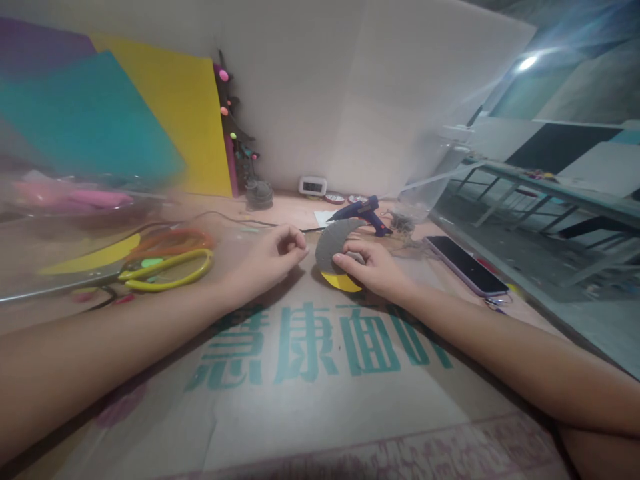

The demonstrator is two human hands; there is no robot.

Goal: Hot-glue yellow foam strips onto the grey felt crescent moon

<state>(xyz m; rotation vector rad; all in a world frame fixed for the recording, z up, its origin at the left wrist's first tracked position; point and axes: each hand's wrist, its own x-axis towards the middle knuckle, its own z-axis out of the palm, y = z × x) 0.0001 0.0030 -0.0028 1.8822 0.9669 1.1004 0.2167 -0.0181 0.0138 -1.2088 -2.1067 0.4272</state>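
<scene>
My right hand [377, 267] grips a grey crescent-shaped piece [331, 248], thumb on its face and fingers behind its inner curve. A yellow part [341, 281] shows along the crescent's lower end. Just to the left, apart from the crescent, my left hand [281, 257] is closed in a pinch, thumb and forefinger tips together. Whether anything small is between those tips, I cannot make out. Behind the crescent lies a dark blue glue gun [364, 212], its nozzle pointing left.
Scissors with yellow and orange handles [170, 272] lie left, beside a yellow crescent [95, 257]. A phone [467, 265] rests at the right edge. A small digital clock [313, 187] and a decorated dark stand [259, 195] are at the back. Printed sheeting [320, 413] covers the front.
</scene>
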